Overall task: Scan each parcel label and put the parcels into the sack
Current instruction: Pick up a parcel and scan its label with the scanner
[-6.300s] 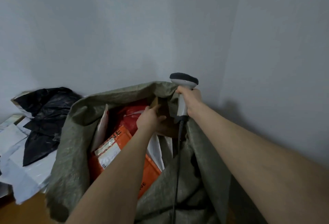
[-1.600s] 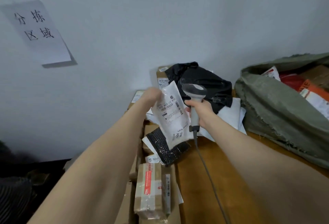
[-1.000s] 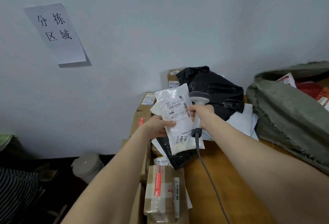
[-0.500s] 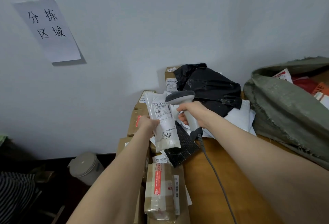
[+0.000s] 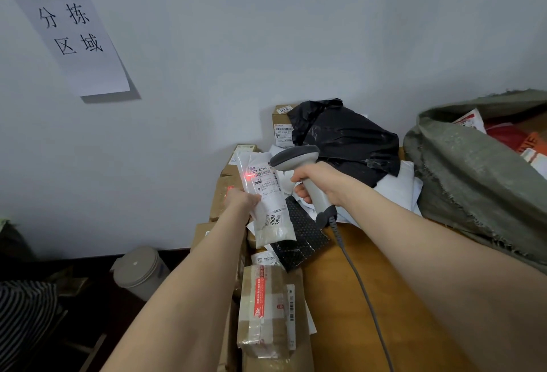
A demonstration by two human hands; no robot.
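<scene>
Head view: recorded the white pouch parcel [image 5: 268, 203] raised upright above the heap at the left edge of the table [image 5: 328, 312]. Found the left hand [image 5: 241, 198] clasped round its lower left edge, with the label [image 5: 265, 179] turned toward the scanner [image 5: 305, 173]. Found the right hand [image 5: 313, 182] wrapped firmly round the scanner handle, with the head levelled just beside the label's right edge. Could not see the trigger finger, so could not tell whether pressed. Logged a red aiming spot [image 5: 248, 176] on the label's upper left, at or just off the end of the top barcode.

Judged the step in hand as the scan itself, with the drop into the sack [image 5: 473, 182] not yet begun. Noted the sack open-mouthed at far right, red and orange packets already inside.

Judged the scanner very near the film and steeply angled to it. Advised backing off a little and squaring the head to the label, to spread the beam across the whole barcode rather than one end. Advised pulling the pouch taut, as glossy and wrinkled there and likely to glare. Advised keeping fingers off the printed bars. Noted the cable [image 5: 356, 283] trailing across the table; worth minding on any swing right to the sack. Counted as apparently waiting: taped carton [image 5: 266, 309], black mailer [image 5: 302, 235], black bag [image 5: 346, 135].
</scene>
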